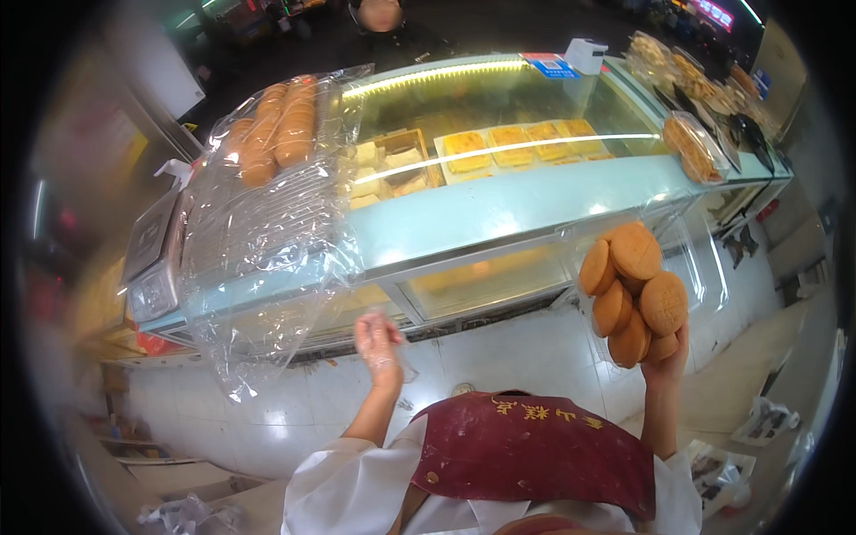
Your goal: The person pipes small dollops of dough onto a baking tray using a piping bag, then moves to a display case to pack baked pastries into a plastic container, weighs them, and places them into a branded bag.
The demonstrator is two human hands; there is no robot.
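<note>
The right hand (pixel 670 355) grips a stack of round brown cakes (pixel 635 290) from below, held up just off the front edge of the table (pixel 499 198), toward its right corner; clear plastic shows around them. The left hand (pixel 379 348), in a clear thin glove, hangs before the front edge, left of the middle, its fingers loosely curled; whether its grip closes on anything I cannot tell. Near the table's left edge, clear plastic (pixel 267 223) lies over long rows of brown buns (pixel 294 129), beside a scale (pixel 152 267) at the front left corner.
</note>
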